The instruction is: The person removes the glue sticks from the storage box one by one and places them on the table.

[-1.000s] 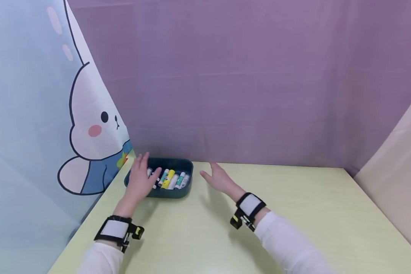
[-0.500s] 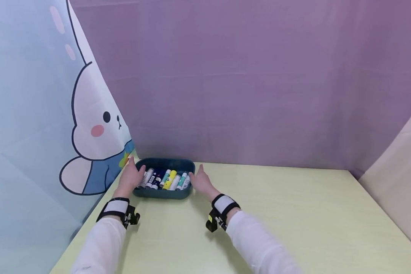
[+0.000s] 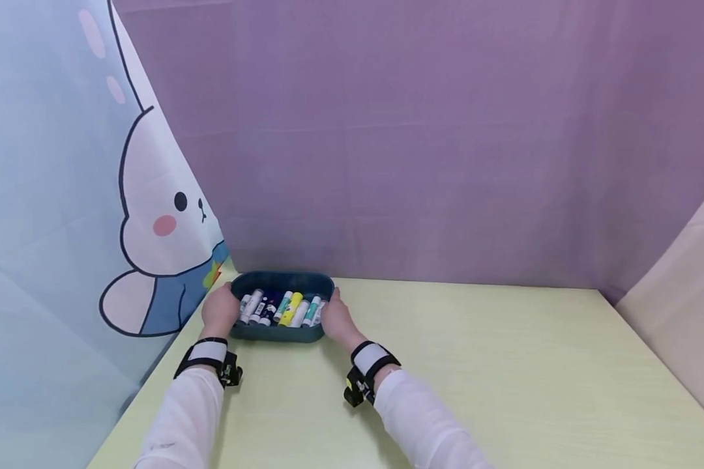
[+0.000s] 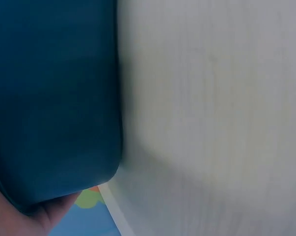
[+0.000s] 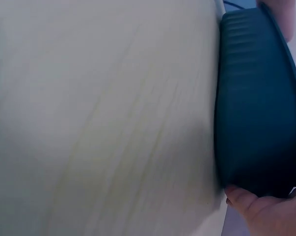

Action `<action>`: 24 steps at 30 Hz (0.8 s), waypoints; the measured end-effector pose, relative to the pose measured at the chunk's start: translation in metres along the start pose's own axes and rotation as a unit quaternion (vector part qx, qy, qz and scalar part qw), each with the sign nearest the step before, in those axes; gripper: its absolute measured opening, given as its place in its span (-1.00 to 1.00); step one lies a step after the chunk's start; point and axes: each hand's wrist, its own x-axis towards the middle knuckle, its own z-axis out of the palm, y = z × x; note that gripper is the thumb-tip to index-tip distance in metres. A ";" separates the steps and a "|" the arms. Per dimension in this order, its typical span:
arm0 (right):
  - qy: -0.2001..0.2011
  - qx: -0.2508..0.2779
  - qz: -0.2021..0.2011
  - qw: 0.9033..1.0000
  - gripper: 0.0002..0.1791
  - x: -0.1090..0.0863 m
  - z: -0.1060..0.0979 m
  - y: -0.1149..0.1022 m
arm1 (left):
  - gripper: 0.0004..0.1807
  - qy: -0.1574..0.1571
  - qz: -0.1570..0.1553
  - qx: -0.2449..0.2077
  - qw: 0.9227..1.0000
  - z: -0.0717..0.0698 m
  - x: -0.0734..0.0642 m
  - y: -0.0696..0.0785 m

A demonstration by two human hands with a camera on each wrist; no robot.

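Observation:
A dark teal plastic basket sits at the back left of the table, holding several glue sticks in a row: white, green, navy and one yellow. My left hand grips its left end, and my right hand grips the right end. Seen from the left wrist, the basket's smooth side hides most of the left hand. In the right wrist view, a fingertip of the right hand lies at the basket's lower edge, by the tabletop, while the left hand holds the far end.
The pale yellow-green table stretches to the right of the basket. Right behind the basket hangs a purple cloth. A blue cloth with a cartoon rabbit borders the left side, and a pale cloth the right.
Both hands came in from above and beside the basket and closed on its two ends. The right hand moved left to reach it. The basket stays at about the same place.

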 end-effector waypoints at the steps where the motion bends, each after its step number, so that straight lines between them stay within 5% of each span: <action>1: 0.001 -0.002 -0.004 1.000 -0.37 0.000 0.001 0.001 | -0.49 0.003 -0.003 0.002 1.000 0.000 -0.001 0.001; 24: -0.011 0.026 0.004 1.000 -0.38 -0.019 -0.027 0.031 | -0.57 0.027 -0.012 0.006 1.000 0.016 -0.024 0.036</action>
